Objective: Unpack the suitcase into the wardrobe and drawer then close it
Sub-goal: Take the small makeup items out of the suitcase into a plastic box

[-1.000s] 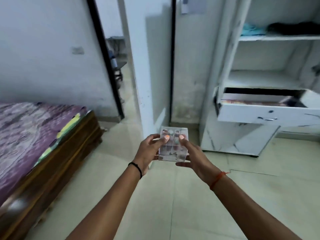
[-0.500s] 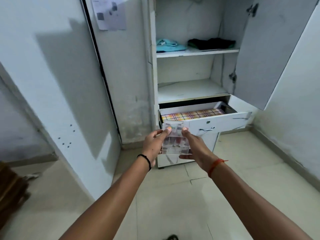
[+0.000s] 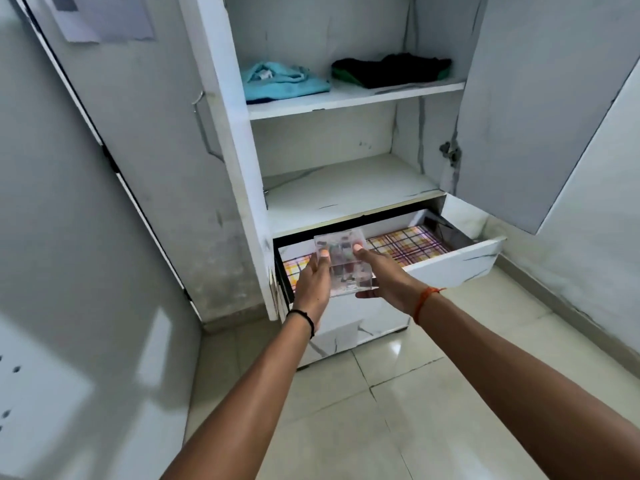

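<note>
Since half a second before, the view had closed in on the wardrobe [image 3: 239, 150], and the two hands had carried the clear box [image 3: 343, 265] from in front of the drawer face up to the drawer's open mouth.

Nearest, at 6 o'clock, pale floor tiles [image 3: 398, 410] ran under both forearms. The left hand [image 3: 313, 282], with a black band [image 3: 304, 318] at its wrist, gripped the box's left side, its thumb laid on the top; its other fingers were hidden behind the box, so how they lay could not be told. The right hand [image 3: 382, 275], with an orange thread [image 3: 424, 301] at its wrist, held the right side, thumb pressed on top and the fingers curled beneath the lower edge. The box was held between them just over the front left part of the open drawer [image 3: 450, 268], near the centre of the view. Small dark and reddish things showed through its walls; no label or writing on it could be read.

Beyond, the drawer was lined with a plaid sheet [image 3: 408, 247]. Above it, at 12 o'clock, lay a bare shelf [image 3: 346, 192], then a higher shelf holding a folded turquoise garment [image 3: 280, 83] and, to its right, a folded black garment [image 3: 391, 69]. The wardrobe door [image 3: 540, 109] stood open at 2 o'clock. At 11 o'clock a paper sheet [image 3: 104, 15] hung on the wall; its print was too blurred to read.
</note>
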